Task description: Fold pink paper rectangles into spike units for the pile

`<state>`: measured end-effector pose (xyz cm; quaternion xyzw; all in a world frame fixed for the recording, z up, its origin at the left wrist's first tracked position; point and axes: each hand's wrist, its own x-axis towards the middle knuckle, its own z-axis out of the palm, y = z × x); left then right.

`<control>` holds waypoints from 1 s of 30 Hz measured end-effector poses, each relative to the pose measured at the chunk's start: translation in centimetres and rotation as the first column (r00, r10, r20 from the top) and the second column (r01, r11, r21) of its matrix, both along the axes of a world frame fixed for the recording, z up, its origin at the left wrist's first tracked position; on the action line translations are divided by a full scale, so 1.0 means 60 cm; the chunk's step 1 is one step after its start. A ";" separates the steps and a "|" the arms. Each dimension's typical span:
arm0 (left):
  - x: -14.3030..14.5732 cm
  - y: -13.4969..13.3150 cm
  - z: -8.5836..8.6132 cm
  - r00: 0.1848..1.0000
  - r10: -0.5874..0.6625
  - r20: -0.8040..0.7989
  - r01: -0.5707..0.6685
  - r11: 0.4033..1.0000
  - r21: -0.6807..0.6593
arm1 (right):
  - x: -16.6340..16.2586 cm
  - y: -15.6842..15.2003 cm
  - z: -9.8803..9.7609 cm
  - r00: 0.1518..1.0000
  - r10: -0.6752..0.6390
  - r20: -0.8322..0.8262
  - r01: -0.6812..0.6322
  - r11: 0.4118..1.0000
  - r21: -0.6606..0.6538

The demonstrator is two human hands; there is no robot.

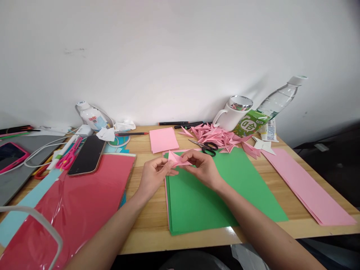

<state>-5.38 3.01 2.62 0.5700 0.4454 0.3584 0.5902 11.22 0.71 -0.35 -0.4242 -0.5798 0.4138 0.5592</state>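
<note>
Between my two hands is a small piece of folded pink paper (176, 159) with pointed corners. My left hand (157, 168) pinches its left side between thumb and fingers. On the right side, my right hand (203, 167) grips it with thumb and bent fingers. Both hands are above the far left part of a stack of green paper (219, 198). Just behind them lies a pile of pink paper squares (163, 139). A heap of folded pink paper pieces (216, 135) sits to the back right, with black-handled scissors (209, 148) at its near edge.
Along the wall stand a white mug (234, 114), a green box (250, 123), a tilted water bottle (281, 98) and a white bottle (91, 115). Long pink sheets (309, 187) lie right. At left are a phone (87, 155), pink scissors (69, 155) and a red pack (90, 195).
</note>
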 end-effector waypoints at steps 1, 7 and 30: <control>0.000 -0.001 0.001 1.000 0.004 0.000 -0.004 1.000 -0.002 | 0.000 0.000 0.001 1.000 0.002 0.012 -0.002 1.000 0.023; -0.001 -0.001 -0.004 0.999 0.011 0.040 -0.011 1.000 -0.012 | -0.001 -0.004 0.004 0.997 -0.013 0.071 0.008 0.997 0.073; -0.003 0.002 -0.026 0.987 0.163 0.003 -0.162 0.978 0.129 | -0.010 -0.006 -0.006 0.998 -0.030 0.055 0.028 0.999 0.033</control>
